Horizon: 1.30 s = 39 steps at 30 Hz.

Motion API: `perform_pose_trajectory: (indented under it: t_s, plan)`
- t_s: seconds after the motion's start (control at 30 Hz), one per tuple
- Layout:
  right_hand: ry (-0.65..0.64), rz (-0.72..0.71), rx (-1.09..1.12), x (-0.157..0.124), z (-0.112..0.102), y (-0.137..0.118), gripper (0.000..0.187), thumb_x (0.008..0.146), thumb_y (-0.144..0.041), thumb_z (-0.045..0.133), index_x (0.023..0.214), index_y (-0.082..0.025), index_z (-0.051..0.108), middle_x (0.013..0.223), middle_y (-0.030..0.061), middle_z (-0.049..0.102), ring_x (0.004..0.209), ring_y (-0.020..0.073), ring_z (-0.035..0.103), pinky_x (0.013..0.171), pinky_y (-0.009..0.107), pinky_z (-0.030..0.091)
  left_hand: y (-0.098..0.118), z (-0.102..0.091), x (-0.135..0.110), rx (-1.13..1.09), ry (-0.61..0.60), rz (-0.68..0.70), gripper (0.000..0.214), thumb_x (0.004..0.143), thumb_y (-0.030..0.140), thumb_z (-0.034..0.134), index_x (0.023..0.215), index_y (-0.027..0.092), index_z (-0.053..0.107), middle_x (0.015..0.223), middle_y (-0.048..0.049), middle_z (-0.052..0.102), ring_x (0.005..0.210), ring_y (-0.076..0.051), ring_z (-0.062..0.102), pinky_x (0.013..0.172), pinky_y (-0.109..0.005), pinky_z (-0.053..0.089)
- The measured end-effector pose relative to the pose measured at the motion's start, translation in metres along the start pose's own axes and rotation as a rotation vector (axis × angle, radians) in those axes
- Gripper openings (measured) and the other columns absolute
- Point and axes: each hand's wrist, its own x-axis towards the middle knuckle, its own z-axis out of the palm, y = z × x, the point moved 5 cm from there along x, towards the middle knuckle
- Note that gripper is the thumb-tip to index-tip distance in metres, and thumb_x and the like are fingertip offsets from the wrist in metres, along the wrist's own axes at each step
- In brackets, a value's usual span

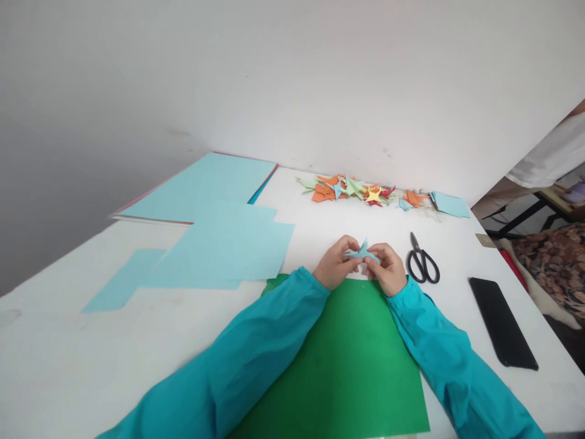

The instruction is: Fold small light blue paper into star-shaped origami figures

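Observation:
A small folded light-blue paper figure, with a point sticking upward, is pinched between both hands above the far edge of a green sheet. My left hand grips its left side, thumb and fingers closed. On the other side, my right hand pinches the right end in the same way. Fingers cover parts of the folds. Black-handled scissors lie just right of my right hand, blades pointing away.
Light-blue sheets overlap at left, before a larger paper stack. Colourful folded paper figures line the wall, beside a small blue paper pile. A black phone-like slab lies at right. Part of another person shows beyond the table.

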Motion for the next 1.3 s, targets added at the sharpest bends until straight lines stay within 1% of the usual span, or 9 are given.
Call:
perform_pose_trajectory:
  t_s: [0.2, 0.4, 0.6, 0.73, 0.83, 1.0, 1.17, 1.23, 1.3]
  plan:
    - [-0.021, -0.011, 0.017, -0.0004, 0.0014, -0.0021, 0.024, 0.068, -0.030, 0.064, 0.086, -0.022, 0.050, 0.066, -0.0034, 0.055, 0.043, 0.0081, 0.048, 0.038, 0.021, 0.039, -0.0052, 0.0000, 0.0003, 0.024, -0.031, -0.020, 0.017, 0.064, 0.017, 0.061, 0.073, 0.015, 0.047, 0.062, 0.0041, 0.050, 0.050, -0.007, 0.052, 0.050, -0.020, 0.042]
    - [-0.016, -0.070, 0.000, 0.0001, 0.0020, -0.0042, 0.029, 0.063, -0.023, 0.067, 0.087, -0.020, 0.050, 0.072, -0.0022, 0.056, 0.054, 0.0102, 0.051, 0.045, 0.022, 0.041, -0.0050, -0.0003, 0.0007, 0.013, -0.031, 0.049, 0.010, 0.060, 0.008, 0.057, 0.066, 0.013, 0.050, 0.064, 0.0025, 0.052, 0.051, -0.006, 0.052, 0.050, -0.020, 0.041]
    - [-0.048, -0.061, 0.010, -0.0002, 0.0026, 0.0008, 0.025, 0.068, -0.022, 0.064, 0.089, -0.020, 0.050, 0.067, -0.0026, 0.058, 0.053, 0.0111, 0.054, 0.047, 0.023, 0.042, -0.0049, -0.0009, 0.0001, 0.013, -0.007, -0.013, 0.020, 0.062, 0.013, 0.060, 0.075, 0.014, 0.046, 0.066, 0.0038, 0.052, 0.051, -0.007, 0.052, 0.049, -0.020, 0.042]
    - [-0.040, -0.046, 0.008, -0.0004, 0.0028, 0.0010, 0.023, 0.069, -0.023, 0.064, 0.087, -0.020, 0.051, 0.065, -0.0032, 0.059, 0.047, 0.0096, 0.052, 0.043, 0.022, 0.040, -0.0012, -0.0002, -0.0005, 0.038, -0.004, 0.006, 0.021, 0.061, 0.013, 0.061, 0.078, 0.014, 0.048, 0.071, 0.0030, 0.052, 0.054, -0.007, 0.053, 0.051, -0.020, 0.044]
    - [-0.035, -0.039, 0.004, -0.0004, 0.0033, -0.0003, 0.023, 0.068, -0.023, 0.064, 0.087, -0.019, 0.051, 0.063, -0.0033, 0.058, 0.047, 0.0094, 0.051, 0.043, 0.022, 0.040, -0.0006, 0.0009, -0.0006, 0.062, -0.022, 0.004, 0.016, 0.061, 0.012, 0.061, 0.074, 0.013, 0.051, 0.068, 0.0023, 0.053, 0.057, -0.008, 0.054, 0.053, -0.020, 0.043]
    - [-0.006, -0.080, -0.002, -0.0005, 0.0018, -0.0036, 0.024, 0.067, -0.023, 0.065, 0.087, -0.020, 0.053, 0.075, -0.0008, 0.056, 0.055, 0.0098, 0.053, 0.044, 0.021, 0.043, -0.0031, -0.0006, 0.0003, 0.029, -0.002, -0.022, 0.011, 0.060, 0.009, 0.058, 0.068, 0.012, 0.052, 0.061, 0.0032, 0.054, 0.050, -0.006, 0.053, 0.051, -0.019, 0.042]
    - [0.041, -0.053, 0.010, -0.0006, -0.0019, -0.0013, 0.027, 0.068, -0.025, 0.064, 0.093, -0.023, 0.053, 0.082, -0.0012, 0.055, 0.048, 0.0070, 0.051, 0.038, 0.020, 0.041, -0.0090, -0.0030, 0.0009, 0.001, 0.038, -0.086, 0.018, 0.061, 0.019, 0.065, 0.072, 0.012, 0.052, 0.051, 0.0041, 0.053, 0.047, -0.008, 0.053, 0.048, -0.019, 0.041]
    - [0.030, -0.031, -0.002, -0.0005, -0.0021, 0.0000, 0.023, 0.068, -0.027, 0.064, 0.089, -0.021, 0.055, 0.079, -0.0010, 0.056, 0.048, 0.0072, 0.052, 0.038, 0.020, 0.041, -0.0093, -0.0033, 0.0009, -0.008, 0.045, -0.092, 0.021, 0.060, 0.021, 0.067, 0.072, 0.012, 0.052, 0.049, 0.0045, 0.053, 0.047, -0.008, 0.053, 0.048, -0.020, 0.041]
    - [0.003, 0.007, -0.010, -0.0002, -0.0018, 0.0017, 0.018, 0.069, -0.029, 0.064, 0.082, -0.019, 0.057, 0.071, -0.0011, 0.059, 0.046, 0.0076, 0.052, 0.039, 0.020, 0.042, -0.0080, -0.0032, 0.0009, -0.008, 0.048, -0.087, 0.023, 0.059, 0.022, 0.068, 0.072, 0.012, 0.053, 0.050, 0.0043, 0.054, 0.045, -0.007, 0.052, 0.048, -0.020, 0.042]
